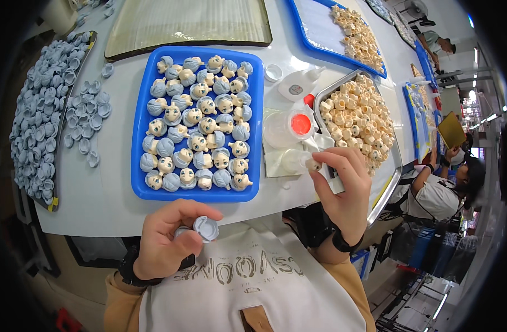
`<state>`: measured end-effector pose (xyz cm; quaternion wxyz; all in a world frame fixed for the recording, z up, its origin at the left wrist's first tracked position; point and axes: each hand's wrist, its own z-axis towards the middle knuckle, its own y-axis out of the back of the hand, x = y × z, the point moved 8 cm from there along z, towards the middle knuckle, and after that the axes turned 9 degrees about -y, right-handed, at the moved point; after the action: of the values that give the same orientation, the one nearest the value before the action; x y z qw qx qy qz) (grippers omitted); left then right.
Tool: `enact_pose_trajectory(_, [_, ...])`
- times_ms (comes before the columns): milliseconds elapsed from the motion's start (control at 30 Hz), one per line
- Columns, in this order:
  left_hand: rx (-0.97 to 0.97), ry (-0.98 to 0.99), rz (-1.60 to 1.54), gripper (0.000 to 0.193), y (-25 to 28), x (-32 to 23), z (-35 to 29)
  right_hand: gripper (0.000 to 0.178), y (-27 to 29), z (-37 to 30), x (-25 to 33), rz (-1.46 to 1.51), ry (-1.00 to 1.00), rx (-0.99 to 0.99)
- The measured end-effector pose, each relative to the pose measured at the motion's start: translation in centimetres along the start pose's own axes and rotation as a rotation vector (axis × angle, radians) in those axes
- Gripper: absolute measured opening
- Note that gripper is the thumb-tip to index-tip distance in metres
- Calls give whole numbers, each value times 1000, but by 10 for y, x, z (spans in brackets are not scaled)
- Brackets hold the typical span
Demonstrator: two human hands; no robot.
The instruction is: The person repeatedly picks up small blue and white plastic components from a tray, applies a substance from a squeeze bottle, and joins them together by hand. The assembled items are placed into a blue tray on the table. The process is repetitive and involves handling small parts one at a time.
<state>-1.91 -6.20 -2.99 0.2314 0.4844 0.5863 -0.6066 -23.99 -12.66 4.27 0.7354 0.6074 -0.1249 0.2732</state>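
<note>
The left hand (167, 238) is raised just above the near table edge, palm turned inward, fingers curled, with thumb and forefinger pinching a small blue-grey doll hair cap (206, 228) held in front of the chest. The right hand (342, 191) is lifted upright from the wrist, its fingers closed around a small clear squeeze bottle (299, 160) whose nozzle points left, toward a clear plastic cup with an orange lid (289, 127). Between the hands, further back on the white table (98, 199), lies a blue tray (140, 138) of doll heads. A metal tray (389, 185) of bare pale heads stands beside the right hand.
</note>
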Motion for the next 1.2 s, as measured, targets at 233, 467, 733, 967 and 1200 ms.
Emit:
enact_pose_trajectory(233, [-9,-21,48,46,-7,-4,5,27,-6,2,3,-31,42,29])
enact_pose_trajectory(467, [55,-59,-75,39,-1,7,1,25,-4,-3,-4,2,-22,1])
enact_pose_trajectory(733, [-7,-30,21,39,-7,3,2,27,-2,-13,-14,40,-15,-54])
enact_pose_trajectory(967, [89,-194,159,33,-15,-5,11,38,-1,-29,17,726,57,-6])
enact_pose_trajectory(1200, [-13,-141,28,36,-16,-3,10,40,-23,-23,68,729,229,183])
